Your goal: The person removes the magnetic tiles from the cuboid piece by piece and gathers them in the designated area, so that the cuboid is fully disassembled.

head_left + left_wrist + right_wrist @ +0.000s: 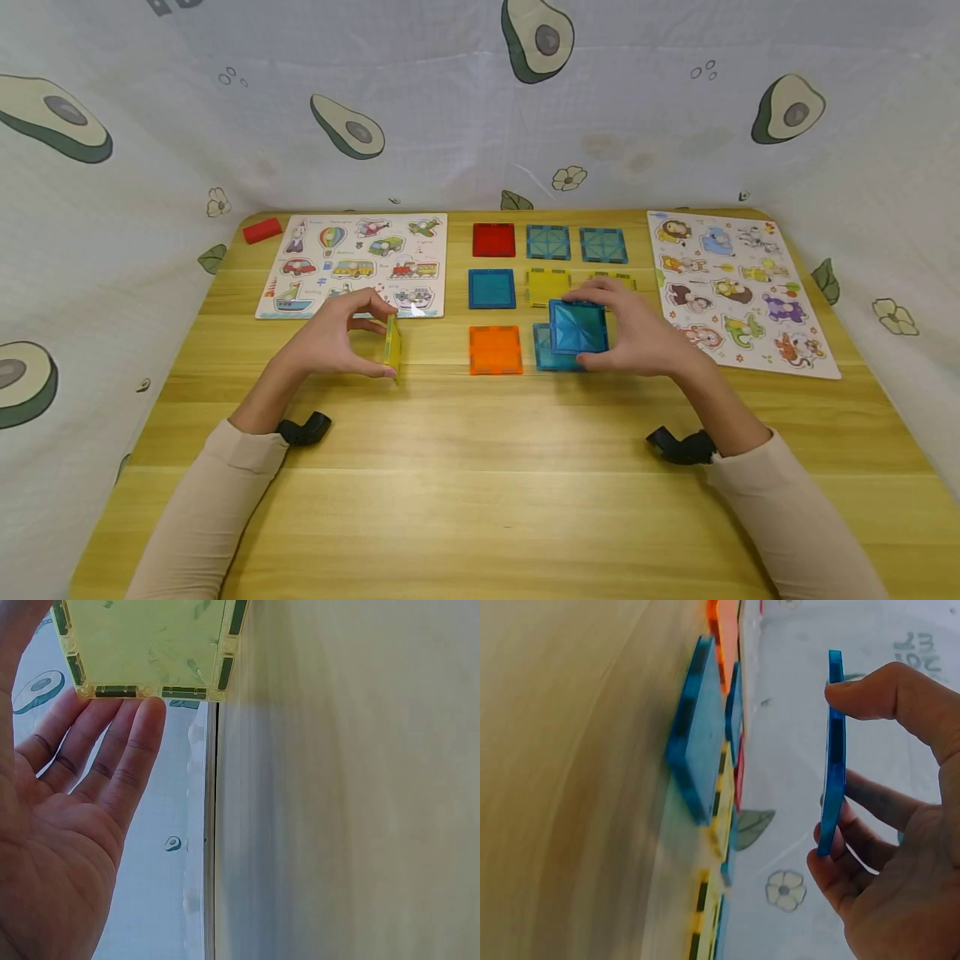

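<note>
My left hand [333, 337] pinches a yellow see-through square magnetic tile [393, 343] by its edges, thumb on the near side and fingers on the far side. That tile stands on edge, close to the table; whether it touches is unclear. In the left wrist view, fingertips press its dark-magnet rim. On the right, my right hand [641, 333] grips a blue magnetic tile [579, 327] between thumb and fingers. In the right wrist view, a clear gap separates this tile from another blue tile [697, 731] lying on the table. An orange tile [495, 350] lies between the hands.
Behind are a red tile [493, 240], two blue-green tiles [548, 242], a blue tile [491, 289] and yellow tiles [547, 287]. A vehicle puzzle board [352, 267] lies left, an animal puzzle board [738, 292] right. A red block [262, 231] sits at the back left corner.
</note>
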Demonstrator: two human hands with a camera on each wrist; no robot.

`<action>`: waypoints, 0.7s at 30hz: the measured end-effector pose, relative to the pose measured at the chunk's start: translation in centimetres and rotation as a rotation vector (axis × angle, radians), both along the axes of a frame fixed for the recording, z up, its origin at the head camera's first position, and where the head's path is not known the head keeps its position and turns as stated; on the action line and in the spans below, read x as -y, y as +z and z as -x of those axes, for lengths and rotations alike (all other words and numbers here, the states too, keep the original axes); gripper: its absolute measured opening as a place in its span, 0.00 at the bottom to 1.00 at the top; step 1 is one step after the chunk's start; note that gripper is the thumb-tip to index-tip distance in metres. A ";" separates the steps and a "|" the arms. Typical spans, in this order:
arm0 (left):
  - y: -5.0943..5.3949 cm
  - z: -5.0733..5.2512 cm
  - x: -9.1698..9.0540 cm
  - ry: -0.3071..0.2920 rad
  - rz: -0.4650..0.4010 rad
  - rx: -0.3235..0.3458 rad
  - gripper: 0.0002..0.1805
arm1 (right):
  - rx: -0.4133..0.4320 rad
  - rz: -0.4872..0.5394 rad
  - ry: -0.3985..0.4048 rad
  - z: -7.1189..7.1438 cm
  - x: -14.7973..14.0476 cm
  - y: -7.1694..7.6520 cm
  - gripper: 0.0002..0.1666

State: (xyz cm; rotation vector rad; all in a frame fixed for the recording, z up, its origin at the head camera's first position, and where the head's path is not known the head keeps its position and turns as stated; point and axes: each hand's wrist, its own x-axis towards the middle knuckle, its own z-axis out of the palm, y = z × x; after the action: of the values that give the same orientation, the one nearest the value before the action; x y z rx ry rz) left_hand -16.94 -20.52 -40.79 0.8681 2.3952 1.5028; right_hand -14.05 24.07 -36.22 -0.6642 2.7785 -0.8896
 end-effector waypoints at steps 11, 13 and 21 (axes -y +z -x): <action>2.9 -1.4 -1.1 0.008 0.016 0.030 0.36 | -0.006 -0.066 -0.034 -0.3 -3.7 -1.0 0.45; 2.9 -1.4 -1.2 0.008 0.017 0.032 0.36 | 0.010 -0.083 -0.046 -0.4 -4.3 -1.1 0.45; 2.2 -1.1 -0.9 0.014 0.027 0.035 0.36 | 0.047 -0.132 -0.072 -0.3 -5.8 -1.5 0.46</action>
State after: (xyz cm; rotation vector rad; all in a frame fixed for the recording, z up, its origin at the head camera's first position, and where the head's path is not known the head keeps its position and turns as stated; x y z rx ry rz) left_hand -15.80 -19.62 -38.54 0.8142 2.3954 1.4750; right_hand -13.80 29.90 -37.75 -0.5185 2.8053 -0.7163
